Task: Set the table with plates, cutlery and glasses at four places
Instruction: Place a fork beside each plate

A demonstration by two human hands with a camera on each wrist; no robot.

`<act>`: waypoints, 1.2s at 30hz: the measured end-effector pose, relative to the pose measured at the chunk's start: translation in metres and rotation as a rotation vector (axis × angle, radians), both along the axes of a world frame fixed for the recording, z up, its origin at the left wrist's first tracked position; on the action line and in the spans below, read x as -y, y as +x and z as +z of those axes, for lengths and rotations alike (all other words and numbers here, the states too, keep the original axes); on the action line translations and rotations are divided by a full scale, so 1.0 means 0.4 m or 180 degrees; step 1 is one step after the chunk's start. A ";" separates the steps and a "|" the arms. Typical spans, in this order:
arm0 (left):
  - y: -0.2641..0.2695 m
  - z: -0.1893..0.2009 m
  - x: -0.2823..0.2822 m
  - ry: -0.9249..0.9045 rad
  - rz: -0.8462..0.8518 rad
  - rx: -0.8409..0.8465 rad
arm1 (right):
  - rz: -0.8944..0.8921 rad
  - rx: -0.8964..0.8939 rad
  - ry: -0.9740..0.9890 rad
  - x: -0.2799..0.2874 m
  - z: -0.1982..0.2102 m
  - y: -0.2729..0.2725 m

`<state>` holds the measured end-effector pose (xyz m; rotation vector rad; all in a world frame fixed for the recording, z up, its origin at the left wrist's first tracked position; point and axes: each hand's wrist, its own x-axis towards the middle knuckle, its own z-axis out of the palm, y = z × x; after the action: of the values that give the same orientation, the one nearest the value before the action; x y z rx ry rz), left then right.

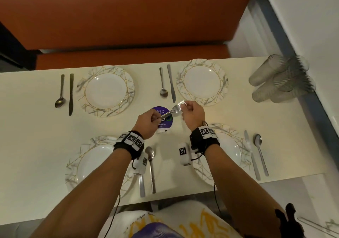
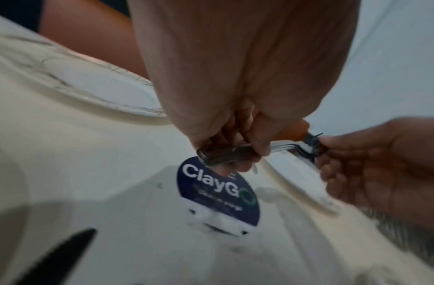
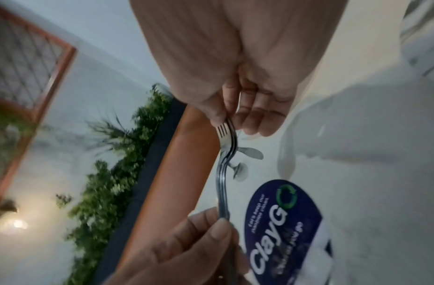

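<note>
Both hands hold one bundle of metal forks (image 1: 172,111) in the air over the middle of the table. My left hand (image 1: 153,120) grips the handles (image 2: 225,153). My right hand (image 1: 187,109) pinches the tines (image 3: 226,133) between thumb and fingers. Four marble-rimmed white plates lie at the places: far left (image 1: 108,91), far right (image 1: 201,81), near left (image 1: 95,162), near right (image 1: 229,151). A spoon and a knife lie beside each plate, such as the far spoon (image 1: 162,84) and knife (image 1: 171,83). No fork lies on the table.
Several clear glasses (image 1: 282,78) stand clustered at the table's far right corner by the wall. A round purple sticker (image 1: 166,121) sits under the hands. An orange bench (image 1: 128,17) runs along the far side. The near edge is by my body.
</note>
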<state>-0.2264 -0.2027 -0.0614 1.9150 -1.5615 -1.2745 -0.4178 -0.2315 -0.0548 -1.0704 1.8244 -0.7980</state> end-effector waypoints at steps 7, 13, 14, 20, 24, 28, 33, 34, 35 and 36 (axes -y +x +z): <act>-0.071 0.030 -0.042 0.0242 0.0804 -0.1183 | 0.0571 0.0602 0.0118 -0.046 0.004 0.020; -0.038 0.045 -0.114 0.0320 0.1327 -0.1764 | 0.0264 0.0940 0.0178 -0.088 0.012 0.072; -0.026 0.050 -0.124 0.0326 0.1378 -0.1830 | 0.0271 0.0964 0.0192 -0.094 0.018 0.085; 0.084 0.073 -0.202 0.0390 0.1558 -0.2043 | 0.0216 0.1095 0.0277 -0.150 0.037 0.199; 0.203 0.067 -0.270 0.0367 0.1567 -0.2005 | 0.0159 0.1217 0.0291 -0.218 0.041 0.317; 0.355 0.057 -0.344 0.0367 0.1830 -0.2045 | 0.0071 0.1406 0.0406 -0.294 0.040 0.458; 0.528 0.011 -0.421 0.0445 0.2270 -0.1659 | 0.0132 0.1305 0.0502 -0.362 0.024 0.581; 0.615 -0.001 -0.472 0.0355 0.2427 -0.1491 | 0.0246 0.1313 0.0565 -0.400 0.016 0.662; 0.629 -0.011 -0.477 0.0275 0.2458 -0.1305 | 0.0256 0.1290 0.0581 -0.403 0.016 0.661; 0.654 -0.026 -0.493 0.0234 0.2493 -0.1129 | 0.0280 0.1297 0.0567 -0.409 0.011 0.673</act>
<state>0.0353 -0.0055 -0.0718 1.9031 -0.4991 -1.2055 -0.1487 -0.0677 -0.0505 -0.7998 1.4627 -0.7250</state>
